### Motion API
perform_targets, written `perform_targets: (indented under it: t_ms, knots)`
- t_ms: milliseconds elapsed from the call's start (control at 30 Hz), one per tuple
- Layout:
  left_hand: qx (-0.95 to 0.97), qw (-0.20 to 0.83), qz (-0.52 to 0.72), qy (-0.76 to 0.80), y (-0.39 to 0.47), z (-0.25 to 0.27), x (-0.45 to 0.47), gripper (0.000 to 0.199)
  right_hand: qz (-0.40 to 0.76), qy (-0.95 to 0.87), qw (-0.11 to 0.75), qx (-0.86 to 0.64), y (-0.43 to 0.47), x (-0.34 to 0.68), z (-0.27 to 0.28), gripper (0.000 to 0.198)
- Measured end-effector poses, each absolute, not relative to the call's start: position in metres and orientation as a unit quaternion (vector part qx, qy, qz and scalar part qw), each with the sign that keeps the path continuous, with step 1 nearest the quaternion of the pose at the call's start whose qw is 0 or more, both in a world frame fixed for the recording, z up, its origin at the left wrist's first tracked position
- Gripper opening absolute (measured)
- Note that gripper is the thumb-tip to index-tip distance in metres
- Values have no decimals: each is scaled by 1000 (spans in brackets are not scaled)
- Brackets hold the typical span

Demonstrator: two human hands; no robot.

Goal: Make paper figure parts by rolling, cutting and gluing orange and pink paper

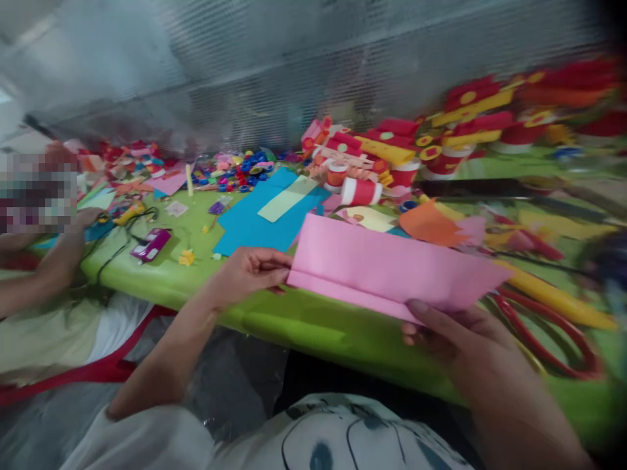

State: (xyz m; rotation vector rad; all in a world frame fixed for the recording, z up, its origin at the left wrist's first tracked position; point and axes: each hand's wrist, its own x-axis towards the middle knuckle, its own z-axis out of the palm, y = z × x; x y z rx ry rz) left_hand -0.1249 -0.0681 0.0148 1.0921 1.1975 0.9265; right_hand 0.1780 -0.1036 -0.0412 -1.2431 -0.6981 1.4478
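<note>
A sheet of pink paper (pixel 377 258) is stretched between my two hands above the front edge of the table. Along its lower side runs a narrow folded strip. My left hand (pixel 249 271) pinches the paper's left end between thumb and fingers. At the lower right, my right hand (pixel 455 329) grips the same sheet, its thumb on top near the fold and the fingers mostly hidden beneath. Just right of that hand lie scissors with red handles (pixel 548 333). Behind the paper are blue sheets (pixel 264 212) with a pale green strip (pixel 289 198) on top.
A green-covered table (pixel 196 277) holds red-and-white paper cups (pixel 361 192), an orange paper piece (pixel 431 225), a pile of small colourful pieces (pixel 240 171) and a purple device (pixel 151 245) with a black cord. Another person's arm (pixel 59 261) rests at the left.
</note>
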Motion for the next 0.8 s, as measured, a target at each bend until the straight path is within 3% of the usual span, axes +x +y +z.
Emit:
perform_targets:
  t_ms: [200, 333, 600, 800]
  knots:
    - [490, 545, 358, 578, -80, 6, -139, 36, 646, -311, 524, -459, -114, 178, -41, 20]
    - [490, 553, 312, 597, -77, -14, -154, 55, 659, -318, 520, -441, -122, 180, -40, 13]
    - [574, 581, 190, 545, -58, -35, -157, 31, 651, -335, 509, -452, -141, 189, -36, 19]
    - [455, 676, 240, 528, -67, -17, -104, 21, 595, -331, 542, -492, -146, 207, -35, 23]
